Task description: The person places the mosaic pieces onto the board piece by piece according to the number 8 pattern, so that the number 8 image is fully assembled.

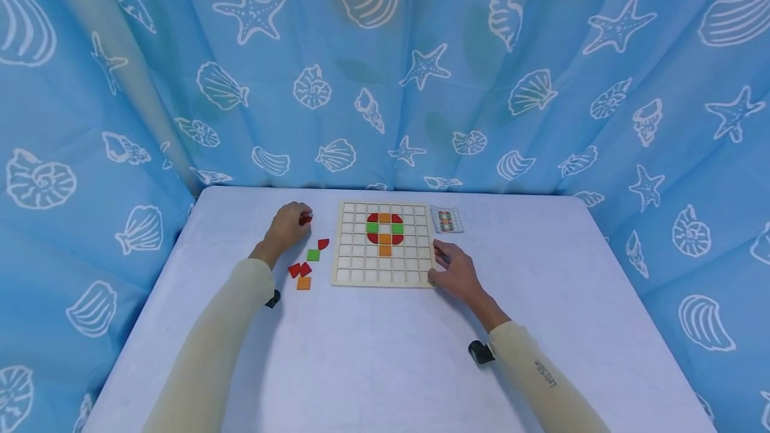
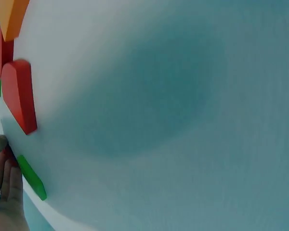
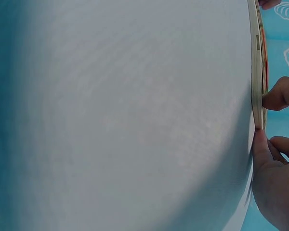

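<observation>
My left hand [image 1: 290, 227] pinches a red piece [image 1: 305, 219] between thumb and fingers, left of the wooden grid board [image 1: 355, 275]. In the left wrist view, a green piece [image 2: 32, 178] lies right by that hand's fingertips. Along the board's right edge, my right hand [image 1: 454, 269] grips the rim near the lower corner; the right wrist view has the thumb and a finger [image 3: 282, 94] on the edge. On the board, red rounded pieces [image 1: 373, 239], green squares [image 1: 398, 228] and orange squares [image 1: 385, 250] form a ring with a stem below.
Between my left hand and the board lie loose pieces: a red quarter-round [image 1: 323, 244], a green square [image 1: 313, 255], two red ones [image 1: 294, 270] and an orange square [image 1: 304, 283]. A small pattern card [image 1: 447, 220] sits by the board's upper right corner. A blue curtain [image 1: 385, 72] hangs behind the white table [image 1: 361, 366].
</observation>
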Motion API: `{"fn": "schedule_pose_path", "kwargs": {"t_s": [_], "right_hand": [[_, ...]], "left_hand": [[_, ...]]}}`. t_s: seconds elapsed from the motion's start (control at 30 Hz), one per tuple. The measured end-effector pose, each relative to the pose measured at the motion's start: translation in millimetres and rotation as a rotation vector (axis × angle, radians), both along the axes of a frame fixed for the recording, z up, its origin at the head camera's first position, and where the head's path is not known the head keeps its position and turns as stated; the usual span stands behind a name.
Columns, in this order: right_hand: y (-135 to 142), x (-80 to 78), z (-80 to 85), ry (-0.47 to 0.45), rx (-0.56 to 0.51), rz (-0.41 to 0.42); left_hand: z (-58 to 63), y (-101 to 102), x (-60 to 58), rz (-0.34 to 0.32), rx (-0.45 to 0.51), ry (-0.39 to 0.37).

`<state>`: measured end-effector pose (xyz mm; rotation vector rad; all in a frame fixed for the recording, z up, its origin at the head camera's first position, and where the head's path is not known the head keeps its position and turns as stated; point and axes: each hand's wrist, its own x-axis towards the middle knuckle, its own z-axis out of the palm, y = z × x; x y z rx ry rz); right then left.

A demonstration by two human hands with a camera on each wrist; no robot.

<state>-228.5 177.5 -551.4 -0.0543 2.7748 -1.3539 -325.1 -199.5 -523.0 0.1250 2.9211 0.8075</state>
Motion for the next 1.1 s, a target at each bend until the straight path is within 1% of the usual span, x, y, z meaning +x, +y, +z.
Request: {"fn": "schedule_pose_path", "kwargs": {"t_s": [0.13,0.2,0.3,0.43,0.53,0.7,0.83,0.97,1.1], "right_hand": [[1,0.7,0.3,-0.001,0.0,-0.001],[1,1.5,0.4,-0.007,-0.001,0.002],[0,2.4,0.5,-0.016,0.002,0.0],[0,2.2,0.9,-0.015,0.002,-0.003],[0,2.2,2.1,-0.007,0.002,-0.003],[-1,2.3,2.9,-0.009,-0.002,-0.005],[0,2.2,2.6,-0.009,-0.003,-0.003],[0,1.8,2.8,-0.007,-0.001,-0.001],[-1,1.5,3.2,-0.011,0.004,-0.007]], "left_hand": [[0.0,6,1.1,0.018,0.042,-0.024],[0.7,10,2.7,0.01,0.068,-0.032],[3.4,20,5.4,-0.018,0.099,-0.024],[5.0,36,10.5,-0.089,0.119,0.03],[3.3,49,16.3,-0.151,0.136,0.073],[0.2,67,28.5,-0.24,0.163,0.092],[0.9,78,35.2,-0.316,0.169,0.111],[5.1,87,37.8,-0.389,0.155,0.082],[6.7,95,38.7,-0.435,0.131,0.046]]}}
